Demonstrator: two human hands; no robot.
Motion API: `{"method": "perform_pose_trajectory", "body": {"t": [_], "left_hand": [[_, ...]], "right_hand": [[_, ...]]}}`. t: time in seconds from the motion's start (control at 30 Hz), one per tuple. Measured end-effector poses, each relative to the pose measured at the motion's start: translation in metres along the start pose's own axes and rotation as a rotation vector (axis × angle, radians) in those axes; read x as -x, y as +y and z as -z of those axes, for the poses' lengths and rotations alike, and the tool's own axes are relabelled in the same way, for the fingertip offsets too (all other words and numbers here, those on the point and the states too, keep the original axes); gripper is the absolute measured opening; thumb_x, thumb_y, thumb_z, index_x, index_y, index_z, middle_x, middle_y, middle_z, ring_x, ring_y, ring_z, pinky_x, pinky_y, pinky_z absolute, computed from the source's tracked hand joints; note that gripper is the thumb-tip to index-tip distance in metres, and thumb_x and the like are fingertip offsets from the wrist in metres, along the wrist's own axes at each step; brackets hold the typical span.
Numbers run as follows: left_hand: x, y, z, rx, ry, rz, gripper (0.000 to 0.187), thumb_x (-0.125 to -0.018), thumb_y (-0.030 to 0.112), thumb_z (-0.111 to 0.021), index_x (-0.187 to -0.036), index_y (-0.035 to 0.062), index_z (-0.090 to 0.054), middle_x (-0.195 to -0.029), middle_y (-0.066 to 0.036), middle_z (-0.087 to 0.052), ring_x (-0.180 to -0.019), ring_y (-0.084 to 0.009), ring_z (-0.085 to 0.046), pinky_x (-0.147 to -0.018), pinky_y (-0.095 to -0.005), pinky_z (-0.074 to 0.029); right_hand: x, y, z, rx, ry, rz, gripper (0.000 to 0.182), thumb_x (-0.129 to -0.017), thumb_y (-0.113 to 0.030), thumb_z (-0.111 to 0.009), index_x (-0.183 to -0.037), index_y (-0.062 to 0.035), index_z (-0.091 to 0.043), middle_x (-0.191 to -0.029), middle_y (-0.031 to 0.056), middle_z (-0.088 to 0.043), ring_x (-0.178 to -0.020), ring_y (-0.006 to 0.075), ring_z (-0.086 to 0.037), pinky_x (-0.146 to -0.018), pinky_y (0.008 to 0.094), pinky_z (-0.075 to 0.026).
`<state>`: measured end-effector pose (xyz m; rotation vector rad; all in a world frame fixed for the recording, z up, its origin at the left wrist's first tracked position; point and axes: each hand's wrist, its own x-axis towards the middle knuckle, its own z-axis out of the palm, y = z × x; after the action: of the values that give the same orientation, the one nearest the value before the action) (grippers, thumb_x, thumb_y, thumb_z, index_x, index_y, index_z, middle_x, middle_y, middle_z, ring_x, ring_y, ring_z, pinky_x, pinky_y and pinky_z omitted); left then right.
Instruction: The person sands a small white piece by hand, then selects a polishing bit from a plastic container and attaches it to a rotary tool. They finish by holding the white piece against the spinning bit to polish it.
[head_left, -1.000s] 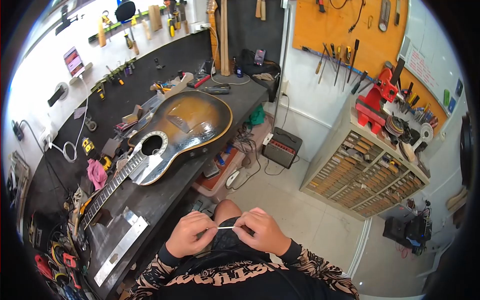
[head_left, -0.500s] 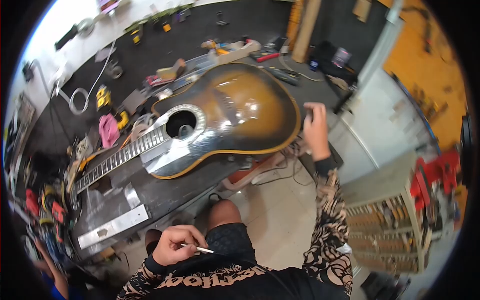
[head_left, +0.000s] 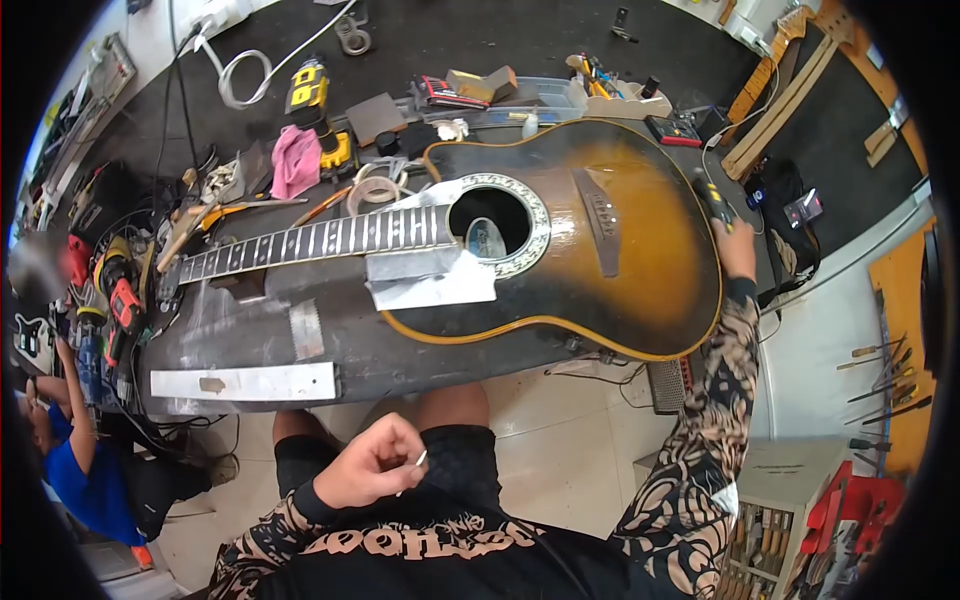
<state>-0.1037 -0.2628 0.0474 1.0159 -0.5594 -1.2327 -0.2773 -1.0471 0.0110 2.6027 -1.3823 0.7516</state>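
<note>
The left hand (head_left: 368,468) pinches a thin white stick (head_left: 419,460), its tip poking out past the closed fingers (head_left: 400,448). The right hand (head_left: 737,250) grips a black tool (head_left: 712,199) beside the guitar (head_left: 590,240).

Black workbench (head_left: 330,345), cluttered. Acoustic guitar (head_left: 610,250) lies flat on it, body to the right, neck (head_left: 310,240) running left. Grey sheet pieces (head_left: 430,280) sit over the neck-body joint. Long metal strip (head_left: 245,382) along the front edge, a shorter strip (head_left: 306,329) just behind it. Behind the neck: pink rag (head_left: 296,160), yellow tool (head_left: 308,90), tape roll (head_left: 373,192), white cable coil (head_left: 245,75). Left end: red drill (head_left: 125,305) (in a heap of wires and tools).
</note>
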Motion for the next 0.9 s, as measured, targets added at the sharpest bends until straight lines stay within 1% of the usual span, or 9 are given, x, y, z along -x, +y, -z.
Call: {"method": "perform_pose_trajectory", "body": {"t": [0.2, 0.33, 0.43, 0.5, 0.6, 0.67, 0.73, 0.77, 0.9], "left_hand": [[0.012, -0.002, 0.004, -0.085, -0.081, -0.202, 0.010, -0.120, -0.001, -0.060, -0.111, 0.0013, -0.064, -0.105, -0.012, -0.072, -0.093, -0.0209, -0.072, -0.086, -0.0390, -0.058], [0.026, 0.000, -0.009, -0.031, 0.049, -0.188, 0.021, -0.122, 0.009, -0.058, -0.109, -0.0032, -0.069, -0.100, -0.006, -0.063, -0.090, -0.0162, -0.061, -0.087, -0.0332, -0.052], [0.049, 0.011, -0.032, -0.109, 0.121, -0.298, 0.025, -0.124, 0.019, -0.059, -0.132, -0.0033, -0.069, -0.103, -0.002, -0.059, -0.094, -0.0129, -0.056, -0.088, -0.0308, -0.049], [0.069, 0.004, -0.029, -0.357, 0.280, -0.501, 0.041, -0.125, 0.026, -0.064, -0.156, 0.0012, -0.059, -0.111, -0.001, -0.062, -0.103, -0.0098, -0.060, -0.095, -0.0295, -0.052], [0.117, -0.002, -0.004, -0.222, 0.494, -0.381, 0.041, -0.123, 0.028, -0.068, -0.155, 0.0029, -0.058, -0.114, -0.002, -0.067, -0.108, -0.0101, -0.064, -0.099, -0.0302, -0.055], [0.151, -0.007, 0.035, -0.111, 0.507, -0.324, 0.036, -0.123, 0.026, -0.070, -0.148, 0.0041, -0.058, -0.113, -0.006, -0.074, -0.102, -0.0115, -0.069, -0.094, -0.0298, -0.057], [0.193, -0.015, 0.069, -0.165, 0.460, -0.253, 0.038, -0.121, 0.025, -0.072, -0.148, 0.0020, -0.058, -0.119, -0.005, -0.070, -0.102, -0.0102, -0.069, -0.092, -0.0300, -0.057], [0.208, -0.026, 0.088, -0.612, 0.487, -0.370, 0.043, -0.116, 0.026, -0.079, -0.144, -0.0008, -0.060, -0.125, -0.010, -0.066, -0.099, -0.0196, -0.074, -0.091, -0.0363, -0.060], [0.268, -0.038, 0.098, -0.930, 0.458, -0.340, 0.049, -0.105, 0.034, -0.088, -0.132, -0.0005, -0.067, -0.128, -0.021, -0.062, -0.101, -0.0476, -0.072, -0.091, -0.0500, -0.062]], "right_hand": [[0.166, -0.044, 0.182, -0.720, 0.114, -0.246, 0.058, -0.122, -0.039, -0.072, -0.162, 0.0018, -0.060, -0.111, 0.0044, -0.073, -0.098, 0.0126, -0.070, -0.087, 0.0276, -0.059], [0.346, -0.209, 0.266, -0.994, -0.072, -0.149, 0.057, -0.124, -0.033, -0.066, -0.169, -0.0018, -0.051, -0.120, 0.0065, -0.072, -0.091, 0.0103, -0.061, -0.082, 0.0281, -0.051], [0.452, -0.311, 0.286, -0.992, -0.535, 0.067, 0.068, -0.111, -0.008, -0.072, -0.173, 0.0021, -0.046, -0.155, 0.0177, -0.060, -0.140, 0.0286, -0.062, -0.125, 0.0442, -0.048], [0.504, -0.390, 0.288, -1.060, -0.543, 0.277, 0.074, -0.109, -0.009, -0.077, -0.174, 0.0039, -0.043, -0.157, 0.0253, -0.060, -0.148, 0.0386, -0.060, -0.128, 0.0482, -0.047], [0.552, -0.456, 0.283, -1.098, -0.639, 0.633, 0.079, -0.109, -0.013, -0.079, -0.175, 0.0051, -0.040, -0.156, 0.0350, -0.057, -0.149, 0.0505, -0.057, -0.129, 0.0530, -0.047], [0.551, -0.468, 0.287, -0.994, -0.617, 0.785, 0.074, -0.106, -0.010, -0.081, -0.170, 0.0039, -0.047, -0.151, 0.0314, -0.061, -0.136, 0.0455, -0.067, -0.120, 0.0514, -0.053], [0.533, -0.476, 0.284, -0.960, -0.940, 0.751, 0.062, -0.104, -0.009, -0.083, -0.160, 0.0009, -0.057, -0.148, 0.0256, -0.065, -0.116, 0.0377, -0.076, -0.107, 0.0516, -0.057], [0.534, -0.493, 0.289, -0.993, -0.768, 0.678, 0.052, -0.102, -0.007, -0.084, -0.150, -0.0018, -0.064, -0.139, 0.0202, -0.069, -0.099, 0.0325, -0.077, -0.099, 0.0511, -0.058], [0.528, -0.566, 0.295, -0.867, -0.557, 1.001, 0.042, -0.103, -0.011, -0.083, -0.141, -0.0003, -0.068, -0.124, 0.0186, -0.072, -0.100, 0.0368, -0.074, -0.097, 0.0534, -0.058]]}}
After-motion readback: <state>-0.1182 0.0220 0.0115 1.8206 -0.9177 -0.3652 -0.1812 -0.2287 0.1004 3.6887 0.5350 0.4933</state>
